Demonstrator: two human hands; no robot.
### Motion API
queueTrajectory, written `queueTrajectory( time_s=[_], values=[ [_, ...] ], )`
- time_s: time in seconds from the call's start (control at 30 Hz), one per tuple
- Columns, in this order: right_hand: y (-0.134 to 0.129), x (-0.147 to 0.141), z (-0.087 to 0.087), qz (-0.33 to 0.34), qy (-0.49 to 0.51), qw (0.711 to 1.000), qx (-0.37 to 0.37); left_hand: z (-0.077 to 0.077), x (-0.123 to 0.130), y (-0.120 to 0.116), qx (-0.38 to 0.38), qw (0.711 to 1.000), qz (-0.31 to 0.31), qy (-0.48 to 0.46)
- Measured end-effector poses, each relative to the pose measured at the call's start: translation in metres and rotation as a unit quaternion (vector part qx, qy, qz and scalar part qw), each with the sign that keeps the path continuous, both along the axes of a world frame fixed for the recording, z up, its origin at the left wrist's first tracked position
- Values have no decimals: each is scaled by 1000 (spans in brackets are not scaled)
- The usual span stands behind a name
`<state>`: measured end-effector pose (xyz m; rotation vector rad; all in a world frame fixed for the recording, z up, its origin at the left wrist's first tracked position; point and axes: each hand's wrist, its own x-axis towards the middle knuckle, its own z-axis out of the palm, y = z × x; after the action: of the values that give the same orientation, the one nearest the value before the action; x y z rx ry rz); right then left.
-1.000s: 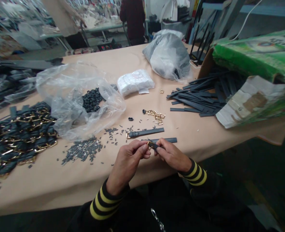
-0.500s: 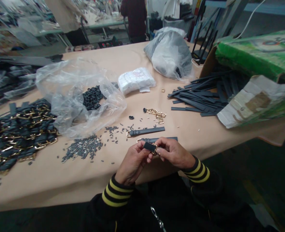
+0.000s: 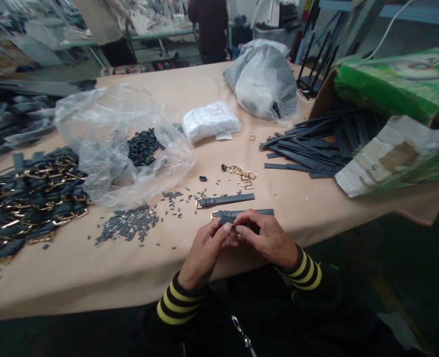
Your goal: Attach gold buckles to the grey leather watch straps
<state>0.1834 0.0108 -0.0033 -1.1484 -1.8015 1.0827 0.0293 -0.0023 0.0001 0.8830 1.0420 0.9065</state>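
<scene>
Between my two hands is a dark strap (image 3: 226,219), held just above the table's near edge. My left hand (image 3: 209,248) pinches its left end between thumb and fingers. My right hand (image 3: 267,237) is closed on the strap's other side, its fingertips meeting the left thumb. The fingers cover most of the piece, and its buckle is hidden. Right behind the hands lies a buckled strap (image 3: 264,212), partly covered by them. Another buckled strap (image 3: 224,200) rests farther back. Gold buckles (image 3: 243,173) form a small heap beyond it, with a black loop (image 3: 203,178) to their left.
Small dark pieces (image 3: 130,225) are scattered left of my hands. Farther left are a pile of buckled straps (image 3: 29,203) and a clear bag (image 3: 107,153) with black loops. Loose straps (image 3: 308,148) spill from a green box (image 3: 394,84) at right. A white packet (image 3: 211,121) lies behind.
The strap has turned in my fingers, and its gold buckle no longer shows. My right hand has shifted slightly left, closer over the piece.
</scene>
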Motion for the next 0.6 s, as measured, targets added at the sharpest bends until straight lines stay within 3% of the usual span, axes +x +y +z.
queueTrajectory(
  time_s=[0.2,0.43,0.5,0.6],
  values=[
    [-3,-4,2,-24,-113,993,30,-2,9,-1,-14,996,83,-5],
    [0,-3,7,-9,-96,995,30,-7,17,-6,7,989,143,-40],
    [0,-4,7,-5,-93,995,26,-8,16,-7,38,989,140,-11],
    [1,-5,8,-8,-98,995,28,-9,14,-11,100,978,144,117]
  ],
)
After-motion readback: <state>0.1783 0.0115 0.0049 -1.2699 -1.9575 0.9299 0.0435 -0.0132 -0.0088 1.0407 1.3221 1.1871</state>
